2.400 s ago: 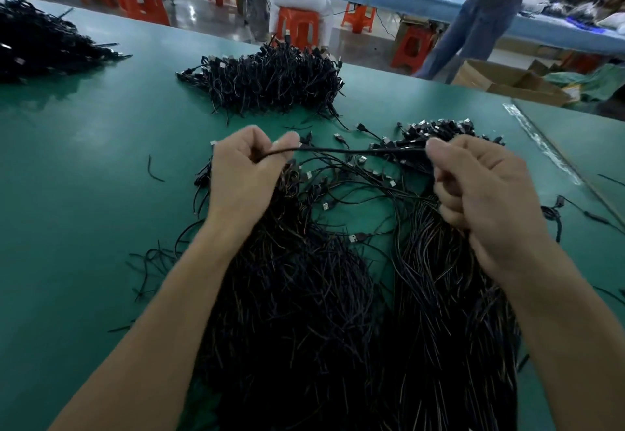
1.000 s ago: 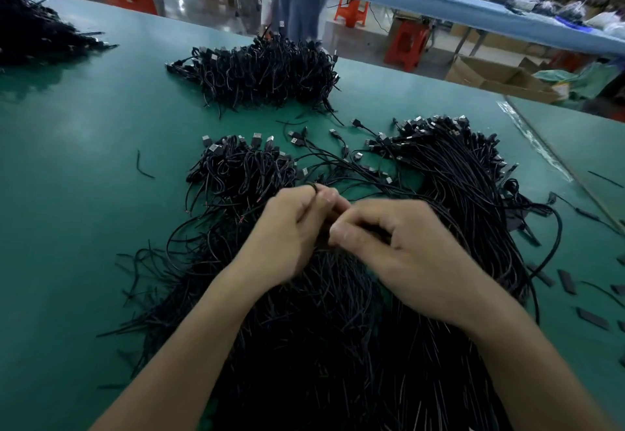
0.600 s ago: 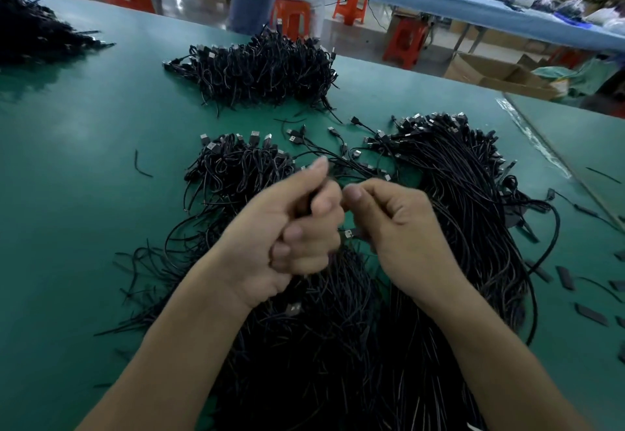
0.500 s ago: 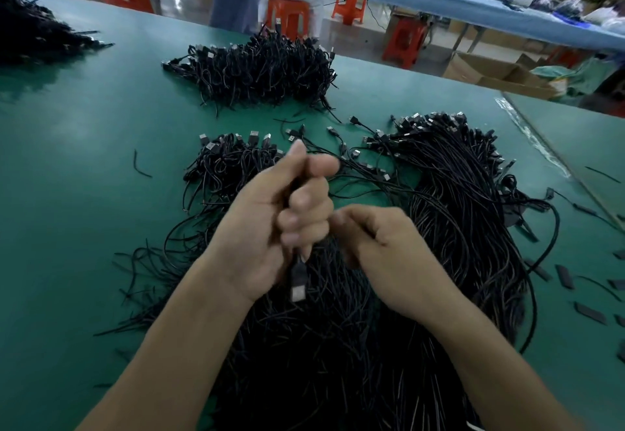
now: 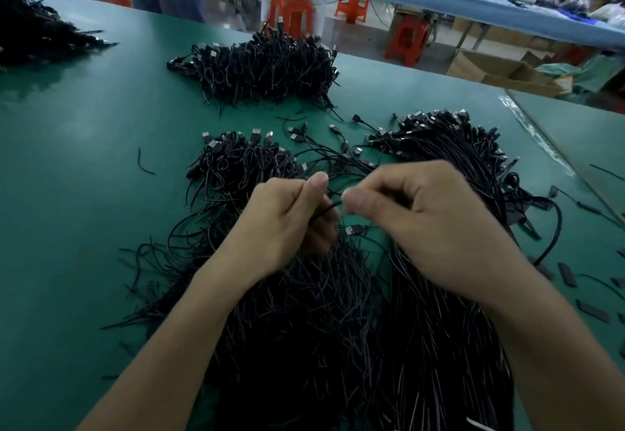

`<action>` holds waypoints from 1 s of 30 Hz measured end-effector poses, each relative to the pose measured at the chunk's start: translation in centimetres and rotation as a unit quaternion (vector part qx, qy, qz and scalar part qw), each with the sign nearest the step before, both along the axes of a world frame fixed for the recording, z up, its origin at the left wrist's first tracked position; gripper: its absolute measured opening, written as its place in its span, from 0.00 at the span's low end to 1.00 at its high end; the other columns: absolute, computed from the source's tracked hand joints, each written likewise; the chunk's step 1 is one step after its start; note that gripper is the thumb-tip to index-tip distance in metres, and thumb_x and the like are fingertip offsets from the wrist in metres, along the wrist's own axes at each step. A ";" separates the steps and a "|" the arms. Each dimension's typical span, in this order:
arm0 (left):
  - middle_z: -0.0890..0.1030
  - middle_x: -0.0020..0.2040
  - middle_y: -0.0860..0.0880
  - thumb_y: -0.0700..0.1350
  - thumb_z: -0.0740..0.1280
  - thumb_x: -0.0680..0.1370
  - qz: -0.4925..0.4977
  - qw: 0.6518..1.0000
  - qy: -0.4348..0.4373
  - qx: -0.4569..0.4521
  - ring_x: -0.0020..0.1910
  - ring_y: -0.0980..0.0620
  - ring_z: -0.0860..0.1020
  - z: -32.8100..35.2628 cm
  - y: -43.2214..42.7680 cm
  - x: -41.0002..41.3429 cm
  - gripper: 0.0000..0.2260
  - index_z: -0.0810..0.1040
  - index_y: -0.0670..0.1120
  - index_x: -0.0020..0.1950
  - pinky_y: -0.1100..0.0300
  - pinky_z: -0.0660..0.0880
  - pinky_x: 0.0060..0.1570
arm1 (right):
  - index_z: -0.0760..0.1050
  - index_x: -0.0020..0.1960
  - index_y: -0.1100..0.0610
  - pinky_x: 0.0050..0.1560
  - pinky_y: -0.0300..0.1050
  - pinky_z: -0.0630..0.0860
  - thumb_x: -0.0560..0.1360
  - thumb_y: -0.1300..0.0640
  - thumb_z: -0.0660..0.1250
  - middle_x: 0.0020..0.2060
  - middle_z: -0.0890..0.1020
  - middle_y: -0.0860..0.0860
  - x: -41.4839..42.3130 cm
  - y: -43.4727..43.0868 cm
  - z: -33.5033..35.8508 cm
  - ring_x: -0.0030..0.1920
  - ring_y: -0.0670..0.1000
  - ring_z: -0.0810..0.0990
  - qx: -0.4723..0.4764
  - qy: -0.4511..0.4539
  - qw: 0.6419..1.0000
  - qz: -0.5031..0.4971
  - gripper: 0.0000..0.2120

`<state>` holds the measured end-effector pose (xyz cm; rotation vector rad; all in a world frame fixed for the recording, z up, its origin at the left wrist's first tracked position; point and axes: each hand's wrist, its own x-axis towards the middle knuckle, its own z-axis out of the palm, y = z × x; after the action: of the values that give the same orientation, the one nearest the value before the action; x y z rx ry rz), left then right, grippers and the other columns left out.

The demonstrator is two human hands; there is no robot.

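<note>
The left hand [image 5: 280, 227] was seen in the middle of the frame, with its fingers curled round a thin black cable [image 5: 325, 210] and its thumb raised. The right hand [image 5: 429, 224], just beside it toward the right of the frame, was closed in a pinch: another part of the same cable was held between its thumb and forefinger. The short visible length of cable was stretched between the two hands. A USB plug [image 5: 350, 230] with a metal end was seen just below the gap between the hands; whether it belonged to the held cable could not be told.

Under both hands and forearms a large heap of loose black cables [image 5: 304, 329] was spread over the green tabletop [image 5: 74, 194], down to the lower edge of the frame. Just above the left hand a smaller pile of coiled cables [image 5: 236, 163] was lying, with plugs pointed to the far side. At the right of the centre a long bundle of cables [image 5: 456, 146] was placed, touching the heap. A far pile [image 5: 263, 65] was found in the upper middle, well apart, and a corner pile [image 5: 33, 35] at the upper left. Short black pieces [image 5: 568, 273] were scattered at the right edge. Behind the tabletop, an orange stool [image 5: 291, 15] and a cardboard box [image 5: 500, 69] were seen.
</note>
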<state>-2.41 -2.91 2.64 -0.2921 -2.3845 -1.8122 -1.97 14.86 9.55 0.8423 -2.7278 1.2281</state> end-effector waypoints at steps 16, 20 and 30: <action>0.84 0.38 0.49 0.54 0.58 0.79 -0.095 0.857 -0.027 0.505 0.36 0.55 0.83 2.7 -0.3 0.6 0.20 0.86 0.45 0.44 0.63 0.81 0.39 | 0.82 0.46 0.46 0.27 0.49 0.69 0.81 0.50 0.63 0.30 0.80 0.51 1.0 -2.1 -4.2 0.26 0.54 0.72 0.018 -0.107 0.993 0.037 0.09; 0.86 0.44 0.47 0.54 0.57 0.81 0.017 0.975 0.037 0.220 0.44 0.50 0.86 1.7 -0.2 0.4 0.18 0.82 0.44 0.51 0.60 0.81 0.44 | 0.76 0.42 0.49 0.28 0.43 0.68 0.81 0.49 0.62 0.31 0.77 0.45 1.6 -1.0 -2.9 0.27 0.46 0.72 0.094 -0.063 0.992 0.049 0.11; 0.68 0.20 0.53 0.62 0.53 0.83 -0.174 0.971 -0.160 0.044 0.18 0.56 0.61 2.2 0.3 1.5 0.30 0.76 0.49 0.27 0.66 0.60 0.19 | 0.84 0.40 0.52 0.34 0.34 0.74 0.70 0.53 0.77 0.34 0.84 0.45 -0.1 0.8 -0.8 0.33 0.44 0.80 -0.090 0.039 0.995 -0.010 0.04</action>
<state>-0.86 -2.61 4.80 -0.4646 -2.5839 -2.2672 -2.04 15.70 8.76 0.8222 -2.5125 1.3813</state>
